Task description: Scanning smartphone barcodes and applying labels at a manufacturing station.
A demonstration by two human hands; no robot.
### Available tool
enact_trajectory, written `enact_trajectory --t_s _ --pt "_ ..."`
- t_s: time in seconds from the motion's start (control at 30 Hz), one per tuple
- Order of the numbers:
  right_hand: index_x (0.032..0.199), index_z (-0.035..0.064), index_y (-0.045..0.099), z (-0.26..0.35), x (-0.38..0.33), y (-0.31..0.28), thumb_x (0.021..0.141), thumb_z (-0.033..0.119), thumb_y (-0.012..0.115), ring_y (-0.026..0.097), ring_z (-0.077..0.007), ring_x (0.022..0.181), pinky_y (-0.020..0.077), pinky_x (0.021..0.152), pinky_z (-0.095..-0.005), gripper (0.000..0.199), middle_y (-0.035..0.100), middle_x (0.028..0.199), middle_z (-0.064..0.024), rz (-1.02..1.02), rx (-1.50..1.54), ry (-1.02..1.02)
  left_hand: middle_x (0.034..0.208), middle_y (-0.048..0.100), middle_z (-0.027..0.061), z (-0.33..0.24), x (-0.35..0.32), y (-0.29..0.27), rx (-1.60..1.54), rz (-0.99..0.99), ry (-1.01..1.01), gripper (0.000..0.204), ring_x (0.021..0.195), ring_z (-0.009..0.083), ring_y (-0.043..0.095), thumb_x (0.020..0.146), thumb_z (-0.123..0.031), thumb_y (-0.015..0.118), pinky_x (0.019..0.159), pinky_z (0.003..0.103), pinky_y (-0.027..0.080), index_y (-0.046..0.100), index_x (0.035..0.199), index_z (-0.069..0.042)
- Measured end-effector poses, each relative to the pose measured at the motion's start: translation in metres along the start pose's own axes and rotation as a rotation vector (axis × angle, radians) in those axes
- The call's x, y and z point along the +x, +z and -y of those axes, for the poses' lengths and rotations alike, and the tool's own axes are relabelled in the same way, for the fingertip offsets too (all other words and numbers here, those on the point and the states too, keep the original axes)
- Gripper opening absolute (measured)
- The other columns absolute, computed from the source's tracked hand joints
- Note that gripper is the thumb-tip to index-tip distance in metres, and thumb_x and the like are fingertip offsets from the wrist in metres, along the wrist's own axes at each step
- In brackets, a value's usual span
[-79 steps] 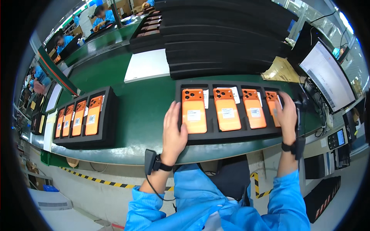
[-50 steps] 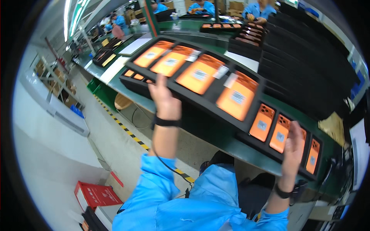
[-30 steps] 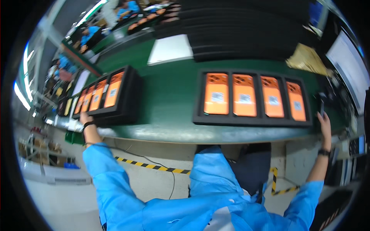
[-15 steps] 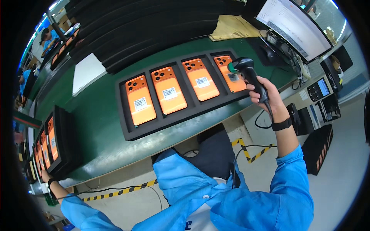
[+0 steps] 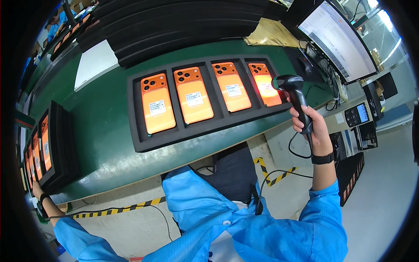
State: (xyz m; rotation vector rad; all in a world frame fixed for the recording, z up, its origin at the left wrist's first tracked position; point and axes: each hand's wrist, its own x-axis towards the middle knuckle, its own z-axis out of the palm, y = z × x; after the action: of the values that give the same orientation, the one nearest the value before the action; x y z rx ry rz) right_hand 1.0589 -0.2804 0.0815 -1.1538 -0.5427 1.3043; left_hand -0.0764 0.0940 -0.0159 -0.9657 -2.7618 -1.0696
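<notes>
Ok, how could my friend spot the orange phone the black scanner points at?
On the shiny green table, find the long black foam tray in the picture's middle. At its right end lies the rectangular orange phone. Unlike its three neighbours, it glows red beside the black pistol-shaped scanner in the right hand.

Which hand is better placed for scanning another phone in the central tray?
Probably the right hand: it holds the black scanner at the rightmost phone in the central tray, whereas the left hand is at the left tray.
</notes>
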Motion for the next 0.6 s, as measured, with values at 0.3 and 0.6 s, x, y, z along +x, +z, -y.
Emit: enact_trajectory --t_s 0.3,0.6 --pt "0.133 -0.0011 0.043 -0.011 0.011 0.023 0.1 0.03 0.049 0.047 -0.0078 0.059 0.0403 0.053 -0.0225 0.046 0.049 0.087 -0.0031 0.07 0.09 0.011 0.111 0.065 0.0211 -0.003 -0.006 -0.008 0.084 -0.024 0.01 0.061 0.1 0.0316 0.063 0.079 -0.04 0.058 0.086 0.04 0.048 0.063 0.111 0.011" --pt "0.133 0.0033 0.046 -0.034 0.027 0.082 0.103 0.034 0.045 0.047 -0.008 0.06 0.0411 0.055 -0.0232 0.044 0.049 0.085 -0.0014 0.151 0.112 0.16 0.115 0.064 0.023 -0.003 -0.004 -0.004 0.134 -0.038 0.017 0.064 0.104 0.0334 0.061 0.078 -0.044 0.057 0.089 0.04 0.046 0.063 0.112 0.01"
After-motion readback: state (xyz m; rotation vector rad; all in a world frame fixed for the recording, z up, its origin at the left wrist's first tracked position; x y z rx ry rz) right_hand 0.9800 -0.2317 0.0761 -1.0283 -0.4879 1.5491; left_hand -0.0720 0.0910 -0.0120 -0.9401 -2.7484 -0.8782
